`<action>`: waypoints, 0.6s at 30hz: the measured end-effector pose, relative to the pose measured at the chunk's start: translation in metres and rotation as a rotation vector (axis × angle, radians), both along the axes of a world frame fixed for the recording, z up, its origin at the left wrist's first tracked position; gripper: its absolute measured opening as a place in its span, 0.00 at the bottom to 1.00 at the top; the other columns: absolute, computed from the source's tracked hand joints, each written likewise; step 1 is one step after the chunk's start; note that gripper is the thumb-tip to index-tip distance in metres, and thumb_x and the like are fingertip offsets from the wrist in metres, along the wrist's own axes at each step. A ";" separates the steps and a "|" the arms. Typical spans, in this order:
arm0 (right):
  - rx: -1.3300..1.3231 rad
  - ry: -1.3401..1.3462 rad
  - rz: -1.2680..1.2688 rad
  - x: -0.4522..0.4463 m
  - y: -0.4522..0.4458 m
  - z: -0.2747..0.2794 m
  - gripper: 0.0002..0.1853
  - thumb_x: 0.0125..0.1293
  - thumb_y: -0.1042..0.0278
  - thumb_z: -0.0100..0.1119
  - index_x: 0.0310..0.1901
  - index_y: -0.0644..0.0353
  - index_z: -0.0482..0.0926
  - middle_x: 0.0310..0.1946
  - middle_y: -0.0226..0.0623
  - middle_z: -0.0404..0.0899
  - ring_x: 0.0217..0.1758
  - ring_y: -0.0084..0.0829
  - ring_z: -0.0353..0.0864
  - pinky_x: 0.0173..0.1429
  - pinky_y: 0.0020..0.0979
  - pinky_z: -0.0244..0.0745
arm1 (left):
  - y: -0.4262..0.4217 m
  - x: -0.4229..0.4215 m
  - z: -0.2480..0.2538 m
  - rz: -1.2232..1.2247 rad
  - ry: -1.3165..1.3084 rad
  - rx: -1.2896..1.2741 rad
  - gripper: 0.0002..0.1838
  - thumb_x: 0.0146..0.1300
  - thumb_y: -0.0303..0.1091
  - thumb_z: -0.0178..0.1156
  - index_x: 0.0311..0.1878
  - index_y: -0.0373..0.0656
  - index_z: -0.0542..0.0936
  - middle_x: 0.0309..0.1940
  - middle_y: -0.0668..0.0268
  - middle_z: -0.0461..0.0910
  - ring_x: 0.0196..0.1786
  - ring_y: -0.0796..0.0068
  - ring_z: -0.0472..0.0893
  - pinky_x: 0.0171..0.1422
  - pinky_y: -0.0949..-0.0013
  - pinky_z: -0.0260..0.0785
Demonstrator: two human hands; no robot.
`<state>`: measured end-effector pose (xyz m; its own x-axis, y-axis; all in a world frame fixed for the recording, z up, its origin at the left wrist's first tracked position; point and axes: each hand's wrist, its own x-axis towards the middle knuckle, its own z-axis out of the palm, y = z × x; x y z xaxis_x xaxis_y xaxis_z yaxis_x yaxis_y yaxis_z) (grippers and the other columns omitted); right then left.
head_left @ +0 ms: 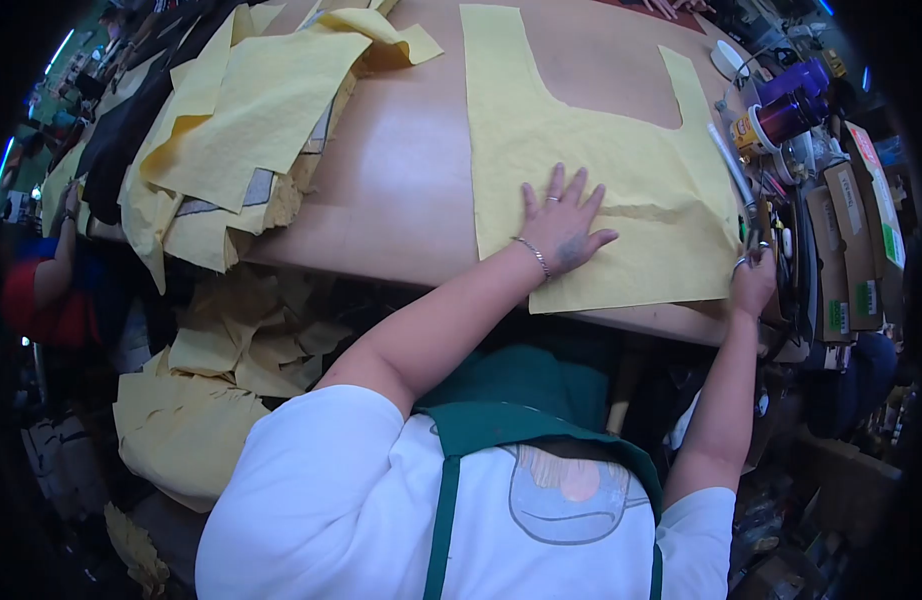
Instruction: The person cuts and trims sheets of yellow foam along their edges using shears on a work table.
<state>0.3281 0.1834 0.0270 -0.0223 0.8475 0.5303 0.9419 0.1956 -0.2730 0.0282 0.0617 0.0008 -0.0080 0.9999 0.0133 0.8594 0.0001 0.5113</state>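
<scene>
A large yellow cloth piece (pixel 591 150) with a deep curved notch at its far side lies on the wooden table (pixel 391 160). My left hand (pixel 566 222) rests on the cloth with its fingers spread, a ring and a bracelet on it. At the cloth's right edge, my right hand (pixel 754 280) is closed around the handles of metal scissors (pixel 752 228), whose blades point away from me. The blades are small in view, and whether they are open is unclear.
Stacked yellow cloth (pixel 251 110) covers the table's left side, with more yellow cloth (pixel 196 430) below. Cardboard boxes (pixel 843 240), a white-lidded jar (pixel 753 132) and purple containers (pixel 793 85) stand at the right. A co-worker's arm (pixel 61 260) shows at far left.
</scene>
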 end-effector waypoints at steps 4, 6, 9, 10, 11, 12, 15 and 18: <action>-0.037 0.177 -0.037 0.008 -0.016 0.018 0.12 0.55 0.66 0.60 0.30 0.66 0.71 0.23 0.41 0.73 0.25 0.33 0.71 0.34 0.32 0.66 | -0.020 0.014 -0.001 -0.191 -0.264 0.253 0.28 0.59 0.52 0.47 0.58 0.45 0.64 0.63 0.57 0.55 0.67 0.50 0.49 0.60 0.36 0.46; -0.115 0.139 -0.074 -0.001 -0.052 0.032 0.13 0.55 0.65 0.60 0.30 0.67 0.71 0.22 0.41 0.72 0.24 0.33 0.70 0.33 0.32 0.65 | -0.042 0.000 0.007 -0.285 -0.204 0.283 0.26 0.58 0.50 0.50 0.56 0.45 0.66 0.62 0.58 0.57 0.66 0.52 0.51 0.59 0.37 0.48; -0.186 0.241 0.227 0.001 -0.109 -0.001 0.12 0.58 0.64 0.58 0.31 0.65 0.69 0.20 0.35 0.67 0.22 0.28 0.66 0.31 0.29 0.65 | -0.083 -0.042 0.014 -0.279 0.064 0.213 0.25 0.57 0.47 0.53 0.55 0.46 0.67 0.60 0.61 0.60 0.66 0.55 0.53 0.58 0.38 0.50; -0.395 0.478 0.245 -0.015 -0.137 0.000 0.11 0.59 0.64 0.55 0.32 0.63 0.69 0.21 0.30 0.66 0.22 0.22 0.67 0.28 0.23 0.64 | -0.095 -0.055 0.013 -0.229 0.143 0.177 0.25 0.57 0.47 0.53 0.55 0.46 0.67 0.60 0.62 0.60 0.66 0.56 0.54 0.57 0.38 0.51; -0.583 0.712 0.211 -0.032 -0.166 0.002 0.09 0.61 0.64 0.53 0.33 0.60 0.69 0.21 0.26 0.66 0.22 0.16 0.67 0.26 0.17 0.63 | -0.105 -0.063 0.011 -0.228 0.166 0.144 0.25 0.56 0.47 0.53 0.56 0.46 0.67 0.60 0.62 0.60 0.66 0.57 0.54 0.57 0.38 0.51; -0.619 0.582 0.364 -0.038 -0.186 0.002 0.11 0.61 0.61 0.52 0.34 0.60 0.69 0.20 0.25 0.66 0.22 0.16 0.67 0.26 0.18 0.63 | -0.115 -0.070 0.008 -0.228 0.189 0.110 0.25 0.56 0.47 0.54 0.56 0.46 0.66 0.60 0.62 0.60 0.66 0.58 0.54 0.57 0.38 0.50; -0.992 0.685 0.494 -0.042 -0.227 -0.022 0.25 0.50 0.45 0.61 0.31 0.63 0.69 0.20 0.27 0.67 0.24 0.19 0.67 0.28 0.23 0.64 | -0.138 -0.070 0.001 -0.373 0.146 0.187 0.23 0.56 0.44 0.55 0.53 0.45 0.69 0.55 0.60 0.66 0.62 0.60 0.61 0.56 0.44 0.55; -1.167 0.531 0.569 -0.058 -0.254 -0.014 0.25 0.47 0.46 0.64 0.30 0.63 0.70 0.21 0.28 0.68 0.25 0.21 0.67 0.29 0.24 0.64 | -0.157 -0.062 0.002 -0.591 -0.084 0.281 0.15 0.54 0.36 0.58 0.44 0.41 0.75 0.43 0.60 0.74 0.50 0.62 0.74 0.49 0.58 0.67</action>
<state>0.2702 -0.0708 0.0132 -0.5289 0.7426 -0.4108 0.5457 -0.0731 -0.8348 -0.0337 -0.0954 0.0032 0.5289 0.7947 0.2979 0.6306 -0.6029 0.4886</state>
